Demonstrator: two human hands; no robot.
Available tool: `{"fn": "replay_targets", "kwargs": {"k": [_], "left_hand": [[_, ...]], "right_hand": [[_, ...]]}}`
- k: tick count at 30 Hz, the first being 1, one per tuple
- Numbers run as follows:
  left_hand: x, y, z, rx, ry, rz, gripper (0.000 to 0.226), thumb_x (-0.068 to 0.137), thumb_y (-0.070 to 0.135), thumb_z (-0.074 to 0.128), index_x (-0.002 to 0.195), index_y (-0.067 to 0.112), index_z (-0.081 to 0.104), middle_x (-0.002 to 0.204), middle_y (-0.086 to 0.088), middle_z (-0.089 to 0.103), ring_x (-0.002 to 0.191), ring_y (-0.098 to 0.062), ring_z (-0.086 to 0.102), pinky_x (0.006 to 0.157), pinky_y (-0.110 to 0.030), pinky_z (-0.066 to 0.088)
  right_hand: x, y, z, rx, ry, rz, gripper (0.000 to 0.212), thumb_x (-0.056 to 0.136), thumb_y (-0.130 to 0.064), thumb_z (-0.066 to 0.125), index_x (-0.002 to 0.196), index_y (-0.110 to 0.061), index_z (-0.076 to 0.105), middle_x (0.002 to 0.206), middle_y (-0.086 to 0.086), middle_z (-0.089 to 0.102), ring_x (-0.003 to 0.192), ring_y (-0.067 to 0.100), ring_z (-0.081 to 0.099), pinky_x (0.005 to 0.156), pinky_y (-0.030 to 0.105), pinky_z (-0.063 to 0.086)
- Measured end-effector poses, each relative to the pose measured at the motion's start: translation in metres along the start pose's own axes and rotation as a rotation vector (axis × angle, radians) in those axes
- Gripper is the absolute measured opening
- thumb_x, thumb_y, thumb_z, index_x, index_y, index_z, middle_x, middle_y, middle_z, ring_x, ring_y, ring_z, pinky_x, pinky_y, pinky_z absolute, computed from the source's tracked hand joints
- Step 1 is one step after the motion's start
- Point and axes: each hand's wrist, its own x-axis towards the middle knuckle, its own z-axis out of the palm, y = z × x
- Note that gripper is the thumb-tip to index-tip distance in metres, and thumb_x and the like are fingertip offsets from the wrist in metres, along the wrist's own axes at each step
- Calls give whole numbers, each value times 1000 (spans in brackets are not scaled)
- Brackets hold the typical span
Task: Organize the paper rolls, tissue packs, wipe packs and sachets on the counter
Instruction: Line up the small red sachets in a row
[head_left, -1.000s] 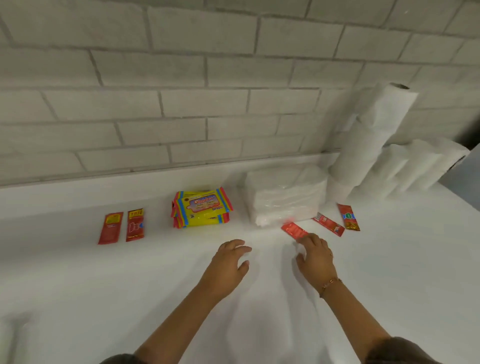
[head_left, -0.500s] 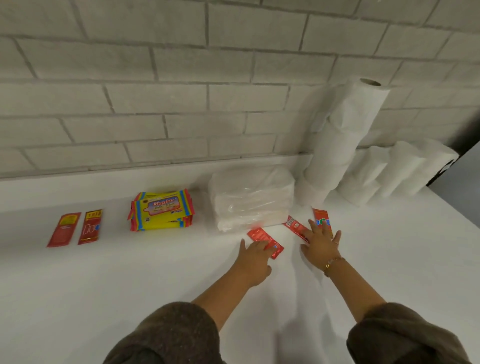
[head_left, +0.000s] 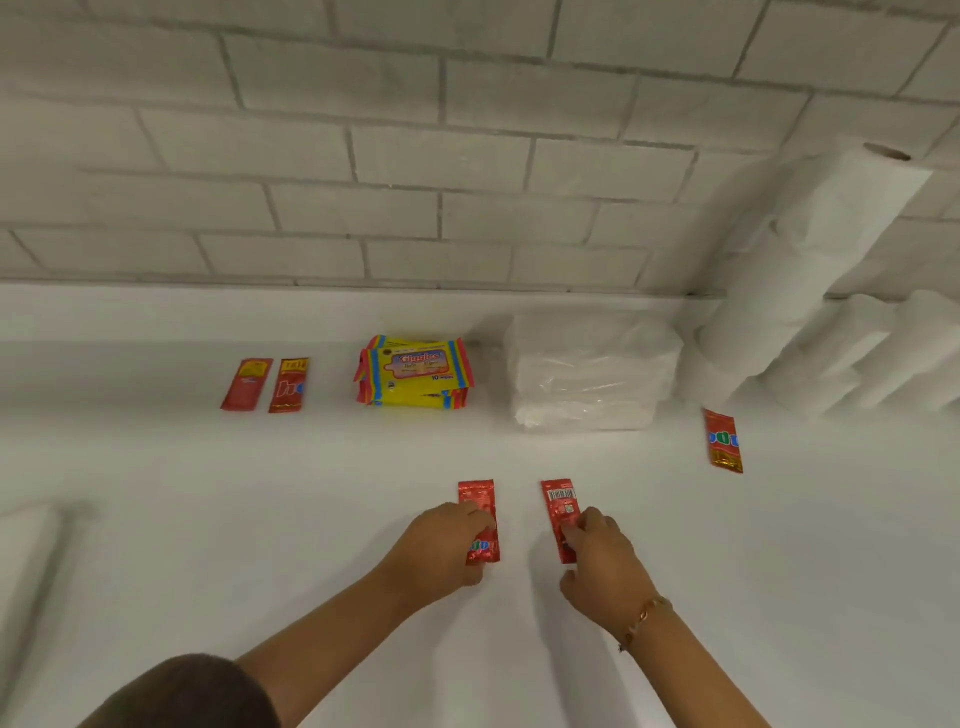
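At the far left of the white tabletop (head_left: 156, 519), near the wall, two red sachets (head_left: 265, 384) lie side by side. Next to them sits a stack of yellow wipe packs (head_left: 415, 376). Then comes a pile of white tissue packs (head_left: 589, 374) in clear wrap, and after that the paper rolls (head_left: 810, 312), some stacked tall and some lying down in the corner.

A moment ago two sachets lay crooked just in front of the tissue packs. Now both have been pulled nearer to the person and turned straight, side by side with a gap between them. So the loose sachets are being lined up, and this part of the job looks about half done.

The left hand (head_left: 441, 545) presses flat on the lower half of the left near sachet (head_left: 479, 519), with its fingers on top; it pins the sachet down and is not closed around it. The right hand (head_left: 602, 556) has its fingertips on the lower end of the right near sachet (head_left: 560, 514). It may be pinching the edge, but I cannot tell for sure from here.

One more sachet (head_left: 723, 440) lies alone far to the right, just in front of the paper rolls and well apart from both hands. It likely needs to join the others next.
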Motion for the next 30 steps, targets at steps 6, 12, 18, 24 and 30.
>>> {"fn": "replay_targets", "kwargs": {"k": [6,12,18,24,30], "left_hand": [[-50,-40,-23,-61,81,-18,24,85,23,48,104,18,63,106,2,66,95,-18,60,74,-20,39],[-97,-92,-98,-191,366,-177,13,85,34,57,93,31,67,91,16,68,79,1,58,69,-19,46],[-134,-196,-174,-379,706,-420,2,80,22,66,82,24,66,77,12,68,66,-4,62,60,-22,46],[-129,-299,-196,-406,861,-588,7,83,10,59,86,8,65,74,-1,64,64,-18,59,52,-16,38],[-115,-347,-173,-328,660,-618,11,85,3,54,85,5,65,87,-4,69,76,-19,61,64,-24,40]], "right_hand": [[6,-69,10,-19,48,-113,31,89,-14,42,116,-12,56,117,5,54,100,19,51,84,23,42],[22,-124,9,-14,91,-210,31,95,-22,38,112,-15,62,111,3,62,95,21,59,79,27,42],[49,-214,-12,233,190,-225,25,92,-17,47,105,-14,68,98,2,67,86,19,63,73,22,44],[89,-292,-35,317,211,-192,22,89,-18,52,98,-16,72,91,4,71,85,21,63,71,23,44],[141,-348,-46,294,230,-266,24,89,-18,51,82,-6,70,75,15,67,68,27,59,59,27,38]]}}
